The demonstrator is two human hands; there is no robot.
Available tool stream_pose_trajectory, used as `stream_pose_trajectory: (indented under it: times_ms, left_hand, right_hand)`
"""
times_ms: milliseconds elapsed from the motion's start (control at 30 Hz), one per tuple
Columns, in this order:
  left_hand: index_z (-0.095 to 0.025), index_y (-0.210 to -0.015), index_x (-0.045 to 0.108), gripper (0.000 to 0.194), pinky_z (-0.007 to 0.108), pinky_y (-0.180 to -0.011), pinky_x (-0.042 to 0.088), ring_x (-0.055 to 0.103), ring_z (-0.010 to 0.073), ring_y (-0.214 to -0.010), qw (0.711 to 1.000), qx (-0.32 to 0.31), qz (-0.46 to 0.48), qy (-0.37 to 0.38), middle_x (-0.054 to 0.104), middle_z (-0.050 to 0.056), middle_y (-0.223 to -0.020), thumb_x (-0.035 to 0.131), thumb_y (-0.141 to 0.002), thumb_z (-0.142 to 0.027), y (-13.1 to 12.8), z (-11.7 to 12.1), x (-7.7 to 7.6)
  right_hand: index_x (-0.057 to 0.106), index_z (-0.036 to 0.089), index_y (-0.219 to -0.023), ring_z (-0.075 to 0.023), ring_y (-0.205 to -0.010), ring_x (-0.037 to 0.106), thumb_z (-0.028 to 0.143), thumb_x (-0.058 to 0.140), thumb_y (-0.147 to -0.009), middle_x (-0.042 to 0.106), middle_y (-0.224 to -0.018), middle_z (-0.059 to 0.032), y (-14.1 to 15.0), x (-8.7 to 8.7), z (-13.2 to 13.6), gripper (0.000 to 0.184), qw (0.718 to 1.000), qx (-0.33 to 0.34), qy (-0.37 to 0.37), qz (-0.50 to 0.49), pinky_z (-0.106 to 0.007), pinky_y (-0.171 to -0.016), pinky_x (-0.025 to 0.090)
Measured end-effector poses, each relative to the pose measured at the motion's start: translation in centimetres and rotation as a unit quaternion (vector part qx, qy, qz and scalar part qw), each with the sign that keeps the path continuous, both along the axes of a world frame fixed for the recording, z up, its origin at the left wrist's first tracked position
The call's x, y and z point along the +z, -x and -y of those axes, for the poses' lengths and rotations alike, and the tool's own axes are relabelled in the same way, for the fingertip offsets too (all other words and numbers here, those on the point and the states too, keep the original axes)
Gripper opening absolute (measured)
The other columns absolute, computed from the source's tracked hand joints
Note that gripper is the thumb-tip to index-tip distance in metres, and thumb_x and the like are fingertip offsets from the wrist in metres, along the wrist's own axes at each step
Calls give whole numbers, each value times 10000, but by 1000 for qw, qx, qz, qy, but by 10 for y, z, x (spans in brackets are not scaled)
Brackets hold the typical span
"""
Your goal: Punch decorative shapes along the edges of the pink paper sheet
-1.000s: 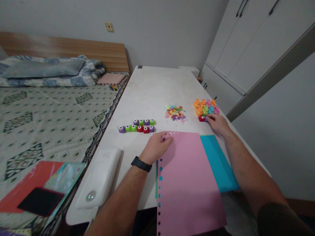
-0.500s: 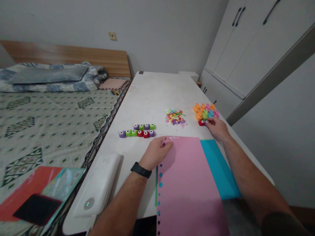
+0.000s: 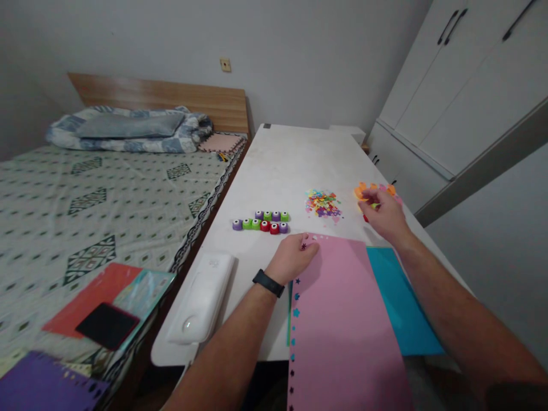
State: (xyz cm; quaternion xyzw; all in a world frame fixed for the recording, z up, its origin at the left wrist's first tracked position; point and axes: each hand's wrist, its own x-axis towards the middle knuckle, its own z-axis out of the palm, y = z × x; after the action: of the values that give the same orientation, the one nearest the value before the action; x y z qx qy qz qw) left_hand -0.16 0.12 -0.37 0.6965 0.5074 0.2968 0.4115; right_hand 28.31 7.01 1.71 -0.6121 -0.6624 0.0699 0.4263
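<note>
A pink sheet of paper with punched shapes along its left and top edges lies before me, hanging over the table's near edge. My left hand, with a black wristband, pinches its upper left corner. To the right, my right hand reaches over a cluster of colourful craft punches. Its fingers are curled together among them; what they hold, if anything, is hidden. Part of a red punch shows below the fingers. Small punches with eye-like tops stand in two rows left of the paper.
A pile of paper confetti lies beyond the pink sheet. Blue paper sits under its right side. A white device with a cable is at the table's left edge. On the bed are a dark phone and coloured sheets.
My right hand has moved from the red and purple punches up and over the orange and green ones. The view has turned left. My left hand still pinches the paper's corner.
</note>
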Motion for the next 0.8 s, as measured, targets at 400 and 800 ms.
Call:
stream_pose_trajectory:
  times_ms: [400,800]
  left_hand:
    - [-175,-737,626,257,255,-565,301,508,147,-614,1000,-2,-10,-15,599,8,-661,546,-886,-369,0,-1,-5]
    - [-161,-732,648,199,277,-551,270,488,144,-595,1000,4,-2,4,616,23,-657,523,-847,-264,-1,-1,-7]
  right_hand:
    - [698,164,-1198,-231,-1012,666,364,694,-885,725,-1174,-118,200,35,-47,371,918,298,138,222,-340,-892,491]
    - [787,233,-1019,-265,-1007,696,372,731,-818,773,-1086,-88,262,9,-81,251,879,305,175,321,-336,-850,498]
